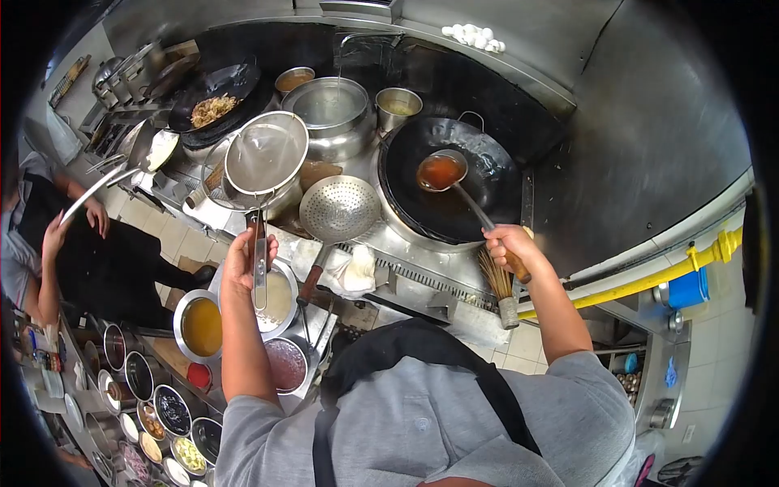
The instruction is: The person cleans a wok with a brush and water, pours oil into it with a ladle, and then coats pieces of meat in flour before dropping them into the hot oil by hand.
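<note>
My right hand [513, 247] is closed around the wooden handle of a ladle [475, 201]. Reddish-orange liquid [442, 172] fills its bowl, which is over a large black wok [414, 162] on the stove. Closed on its handle, my left hand [242, 260] holds a fine-mesh strainer [268, 154] up to the left of the wok. A perforated skimmer [340, 209] with a wooden handle lies between the strainer and the wok. Below my right hand stands a bamboo wok brush [499, 284].
A co-worker [81, 227] stands at the left near another wok [215, 101] with food in it. Pots of liquid [329, 109] line the stove's back. Several ingredient bowls [172, 408] and a bowl of yellow liquid [200, 326] are at lower left. A yellow pipe [641, 280] runs along the right.
</note>
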`<state>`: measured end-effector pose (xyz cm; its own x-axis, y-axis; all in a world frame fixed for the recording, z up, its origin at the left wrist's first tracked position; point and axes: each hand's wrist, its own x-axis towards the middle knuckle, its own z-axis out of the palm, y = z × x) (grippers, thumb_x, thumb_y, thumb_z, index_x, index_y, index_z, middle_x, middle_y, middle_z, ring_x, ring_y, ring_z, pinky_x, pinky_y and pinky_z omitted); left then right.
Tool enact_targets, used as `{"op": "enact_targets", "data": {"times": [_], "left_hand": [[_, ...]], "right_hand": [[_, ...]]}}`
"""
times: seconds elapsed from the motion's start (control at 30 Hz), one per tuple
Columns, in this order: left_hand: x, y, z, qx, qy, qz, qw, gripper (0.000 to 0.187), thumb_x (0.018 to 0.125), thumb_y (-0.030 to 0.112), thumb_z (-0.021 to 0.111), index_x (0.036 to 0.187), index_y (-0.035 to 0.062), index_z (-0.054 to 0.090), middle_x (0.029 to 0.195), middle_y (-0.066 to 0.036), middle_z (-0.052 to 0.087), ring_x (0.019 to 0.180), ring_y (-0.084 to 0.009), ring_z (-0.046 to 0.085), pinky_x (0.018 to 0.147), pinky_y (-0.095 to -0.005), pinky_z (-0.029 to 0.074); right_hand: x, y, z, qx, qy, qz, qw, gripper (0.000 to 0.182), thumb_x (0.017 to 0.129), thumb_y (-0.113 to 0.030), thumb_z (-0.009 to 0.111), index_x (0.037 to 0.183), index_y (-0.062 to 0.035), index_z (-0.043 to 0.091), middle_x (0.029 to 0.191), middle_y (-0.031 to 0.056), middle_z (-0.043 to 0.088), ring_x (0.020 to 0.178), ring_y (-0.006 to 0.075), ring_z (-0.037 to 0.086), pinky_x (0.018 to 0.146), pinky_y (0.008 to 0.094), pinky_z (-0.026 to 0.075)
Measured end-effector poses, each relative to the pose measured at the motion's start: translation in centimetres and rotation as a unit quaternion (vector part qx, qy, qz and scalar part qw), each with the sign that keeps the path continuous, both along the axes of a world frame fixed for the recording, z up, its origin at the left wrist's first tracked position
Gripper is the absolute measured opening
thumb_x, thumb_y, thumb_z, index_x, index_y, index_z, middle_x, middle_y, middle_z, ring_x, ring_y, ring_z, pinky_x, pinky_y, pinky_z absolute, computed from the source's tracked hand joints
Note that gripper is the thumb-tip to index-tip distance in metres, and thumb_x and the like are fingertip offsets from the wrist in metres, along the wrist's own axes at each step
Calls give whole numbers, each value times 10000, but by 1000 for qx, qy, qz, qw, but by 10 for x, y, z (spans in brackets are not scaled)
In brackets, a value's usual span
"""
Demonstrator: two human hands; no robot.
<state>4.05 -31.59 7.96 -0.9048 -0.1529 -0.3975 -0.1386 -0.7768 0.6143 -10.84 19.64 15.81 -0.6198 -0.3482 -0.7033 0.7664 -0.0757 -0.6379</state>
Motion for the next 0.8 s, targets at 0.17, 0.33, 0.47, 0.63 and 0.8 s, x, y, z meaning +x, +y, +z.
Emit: {"op": "enact_targets", "data": {"times": [0.17,0.33,0.47,0.63,0.8], "left_hand": [[-9,2,11,-13,-50,-47,998,188,904,223,539,923,37,519,744,-50,574,592,-136,544,545,-250,499],[-5,14,33,-6,-33,-68,997,140,844,142,629,874,58,521,660,26,482,534,-49,454,474,-194,425],[8,16,68,-71,2,-54,996,178,823,130,645,909,30,525,700,12,486,540,-52,455,459,-186,412],[8,1,99,60,112,-87,988,254,853,116,602,1014,-62,520,717,-1,498,535,-35,463,437,-155,412],[9,-19,117,86,130,-108,982,279,835,99,597,1049,-52,500,715,-17,521,508,-48,481,424,-165,442]], "right_hand": [[-6,17,-19,286,247,64,924,63,733,-48,577,732,-26,518,581,67,519,402,165,468,371,319,378],[16,3,7,535,520,120,655,275,698,-82,544,934,56,569,731,216,598,702,337,584,715,384,474],[12,-22,50,72,161,39,984,262,795,-81,528,1052,-33,529,634,42,510,419,137,440,388,296,384],[10,-97,57,-187,6,106,977,301,882,-97,471,1176,-37,499,593,-40,408,376,26,353,305,192,302],[11,-200,49,-1,205,229,952,148,809,-48,551,955,-37,571,602,-18,465,397,43,383,331,222,272]]}}
